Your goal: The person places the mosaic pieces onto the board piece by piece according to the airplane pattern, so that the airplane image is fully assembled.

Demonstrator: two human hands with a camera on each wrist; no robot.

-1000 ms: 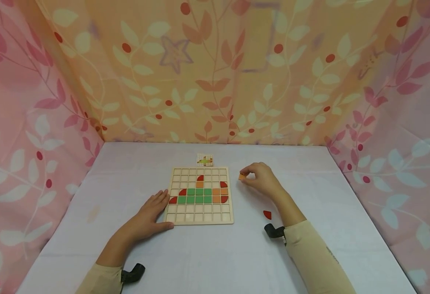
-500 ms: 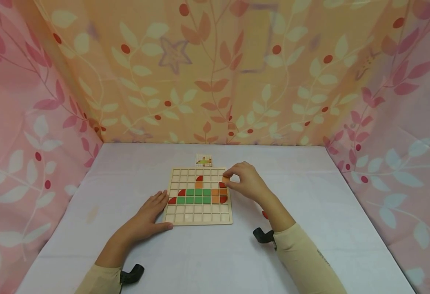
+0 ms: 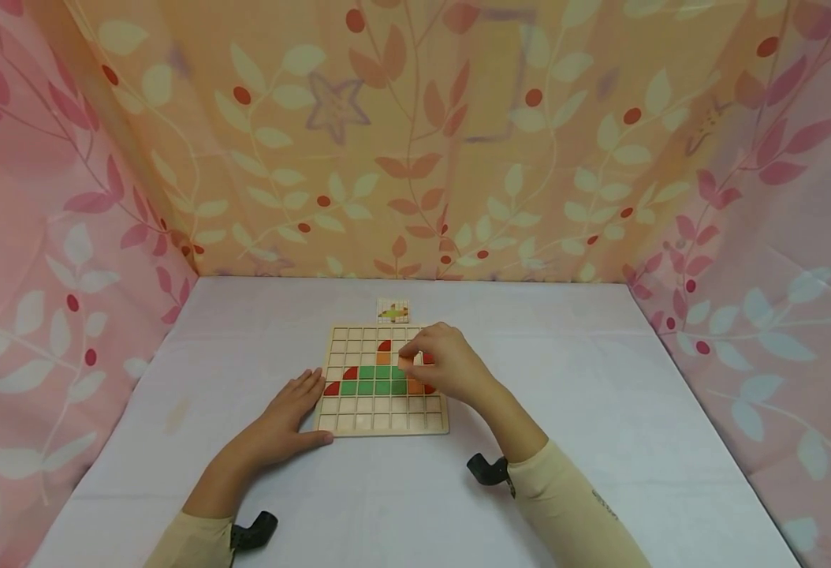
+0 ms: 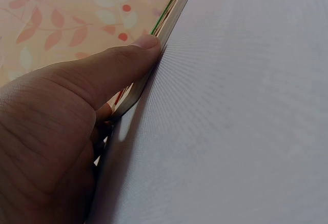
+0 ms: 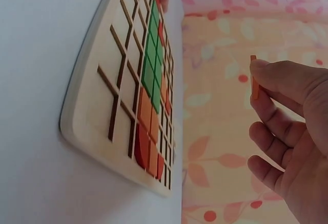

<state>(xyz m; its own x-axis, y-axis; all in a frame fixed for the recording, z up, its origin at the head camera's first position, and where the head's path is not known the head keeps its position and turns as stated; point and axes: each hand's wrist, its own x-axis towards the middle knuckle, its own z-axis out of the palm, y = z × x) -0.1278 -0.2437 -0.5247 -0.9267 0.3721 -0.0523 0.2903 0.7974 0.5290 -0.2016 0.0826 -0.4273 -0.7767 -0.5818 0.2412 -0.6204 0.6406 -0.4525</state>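
Note:
My right hand (image 3: pixel 451 364) pinches a small orange square tile (image 5: pixel 254 78) between thumb and index finger. It hovers above the right half of a wooden grid board (image 3: pixel 383 426) and hides some cells there. In the right wrist view the tile is edge-on and apart from the board. Green square tiles (image 3: pixel 374 386) fill a block mid-board, with orange squares and red rounded tiles (image 3: pixel 351 373) around them. Fingers straight, my left hand (image 3: pixel 281 418) rests against the board's left side. Its thumb (image 4: pixel 125 62) touches the front edge.
A small pattern card (image 3: pixel 393 311) lies just behind the board on the white-covered table (image 3: pixel 259 315). Leaf-print curtains (image 3: pixel 415 158) enclose the back and both sides. A black camera mount (image 3: pixel 488 470) sticks out from the right wrist.
My right hand has carried the orange tile leftward from beside the board to over its right half. My forearm now hides the loose red tile on the table. The left hand stays put.

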